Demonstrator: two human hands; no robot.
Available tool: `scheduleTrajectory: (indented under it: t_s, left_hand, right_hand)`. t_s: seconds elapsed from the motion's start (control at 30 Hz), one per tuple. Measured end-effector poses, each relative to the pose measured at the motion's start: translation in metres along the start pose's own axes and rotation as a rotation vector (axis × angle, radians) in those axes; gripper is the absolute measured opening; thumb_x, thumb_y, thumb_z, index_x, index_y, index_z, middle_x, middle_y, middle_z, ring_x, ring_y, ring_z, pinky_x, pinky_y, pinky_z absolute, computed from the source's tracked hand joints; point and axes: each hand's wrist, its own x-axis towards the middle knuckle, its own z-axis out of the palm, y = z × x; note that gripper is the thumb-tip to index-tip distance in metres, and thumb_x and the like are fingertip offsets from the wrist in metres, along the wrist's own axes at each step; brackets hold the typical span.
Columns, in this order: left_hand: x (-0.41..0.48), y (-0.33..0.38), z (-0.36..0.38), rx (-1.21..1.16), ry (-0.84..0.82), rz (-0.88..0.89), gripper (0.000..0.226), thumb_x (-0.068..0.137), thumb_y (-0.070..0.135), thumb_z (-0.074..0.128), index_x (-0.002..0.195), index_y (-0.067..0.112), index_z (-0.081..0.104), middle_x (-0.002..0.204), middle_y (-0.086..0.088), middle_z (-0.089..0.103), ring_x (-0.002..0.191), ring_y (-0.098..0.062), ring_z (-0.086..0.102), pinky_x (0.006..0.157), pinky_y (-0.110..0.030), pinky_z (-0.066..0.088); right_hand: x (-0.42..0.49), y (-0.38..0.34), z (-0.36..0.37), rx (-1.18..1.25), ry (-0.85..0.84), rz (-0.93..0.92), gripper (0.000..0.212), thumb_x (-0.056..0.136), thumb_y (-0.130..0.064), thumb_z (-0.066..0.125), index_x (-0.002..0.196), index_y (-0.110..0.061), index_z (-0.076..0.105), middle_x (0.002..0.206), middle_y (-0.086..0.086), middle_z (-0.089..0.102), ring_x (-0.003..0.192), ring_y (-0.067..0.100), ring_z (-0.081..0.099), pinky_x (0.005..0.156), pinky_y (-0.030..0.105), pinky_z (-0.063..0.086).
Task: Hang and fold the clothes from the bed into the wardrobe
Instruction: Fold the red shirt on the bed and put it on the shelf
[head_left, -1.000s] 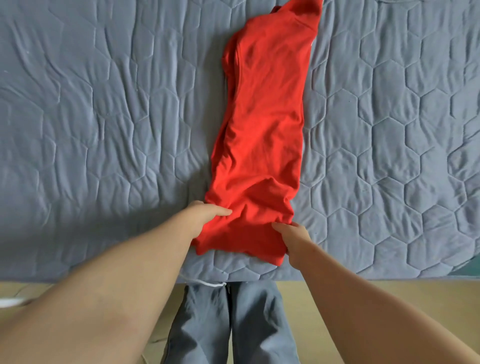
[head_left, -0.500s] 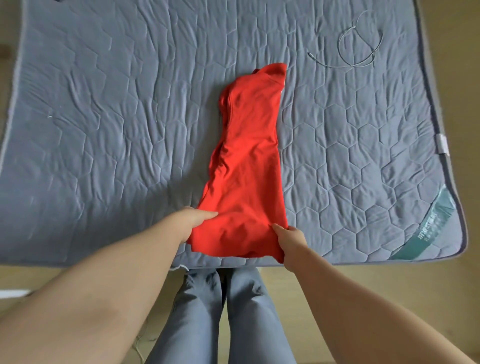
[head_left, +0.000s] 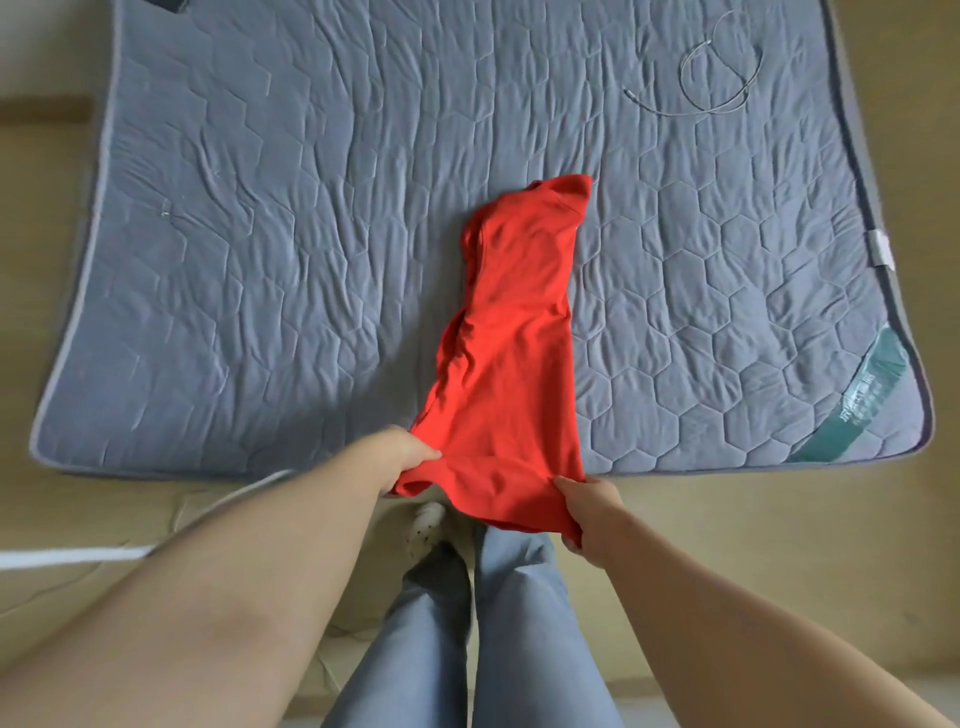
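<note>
At the near edge of the grey quilted bed, the long, folded red fabric garment lies lengthwise. Left hand and right hand each hold a near corner, fingers clamped on the cloth.

Open quilted mattress was left on both sides of the grip on the red garment; a looped cable was seen well beyond it, rightward.
</note>
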Motion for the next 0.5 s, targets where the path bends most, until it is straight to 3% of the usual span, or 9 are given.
scheduleTrajectory:
  t_s: [0.1,0.23,0.3,0.37,0.43,0.5]
  left_hand:
    - [0.002,0.006,-0.009,-0.02,0.047,0.017,0.048,0.084,0.015,0.067,0.126,0.0,0.05,0.12,-0.02,0.059,0.1,-0.031,0.061,0.08,-0.037,0.052]
    - [0.004,0.049,-0.015,-0.199,0.046,0.106,0.033,0.087,0.017,0.064,0.117,0.009,0.051,0.097,-0.013,0.055,0.066,-0.017,0.051,0.046,-0.025,0.044]
    - [0.009,0.079,-0.018,-0.342,0.046,0.192,0.038,0.09,0.016,0.06,0.125,0.016,0.046,0.098,-0.011,0.053,0.062,-0.013,0.047,0.043,-0.023,0.04]
    - [0.013,0.115,-0.021,-0.47,0.019,0.235,0.037,0.093,0.013,0.055,0.127,0.021,0.045,0.085,-0.006,0.054,0.061,-0.012,0.046,0.04,-0.02,0.041]
    - [0.015,0.155,-0.025,-0.507,0.002,0.233,0.011,0.094,0.015,0.052,0.101,0.023,0.054,0.073,-0.003,0.05,0.059,-0.011,0.045,0.035,-0.014,0.041]
    - [0.02,0.193,-0.031,-0.541,0.001,0.212,0.014,0.095,0.018,0.05,0.08,0.019,0.051,0.069,-0.001,0.049,0.058,-0.01,0.046,0.039,-0.017,0.043]
  right_hand:
    - [-0.005,-0.006,0.007,0.06,0.005,0.016,0.025,0.092,-0.02,0.055,0.07,-0.015,0.046,0.063,0.004,0.039,0.051,0.015,0.036,0.036,0.015,0.033]
    - [-0.001,-0.048,0.003,0.236,0.012,0.021,0.018,0.089,-0.02,0.06,0.076,-0.014,0.05,0.071,0.005,0.043,0.057,0.016,0.04,0.03,0.012,0.036]
    - [0.004,-0.078,-0.001,0.307,0.002,0.013,0.008,0.088,-0.021,0.06,0.09,-0.014,0.056,0.081,0.008,0.049,0.061,0.017,0.044,0.03,0.014,0.039]
    - [0.012,-0.112,-0.007,0.387,-0.018,-0.004,0.01,0.089,-0.021,0.059,0.098,-0.019,0.06,0.086,0.007,0.054,0.063,0.017,0.049,0.031,0.015,0.041]
    - [0.023,-0.151,-0.012,0.435,-0.048,-0.036,0.006,0.089,-0.02,0.056,0.09,-0.02,0.062,0.081,0.005,0.056,0.064,0.016,0.052,0.033,0.017,0.044]
    - [0.035,-0.192,-0.015,0.426,-0.069,-0.053,0.011,0.089,-0.018,0.054,0.08,-0.019,0.061,0.078,0.003,0.057,0.065,0.016,0.054,0.037,0.022,0.047]
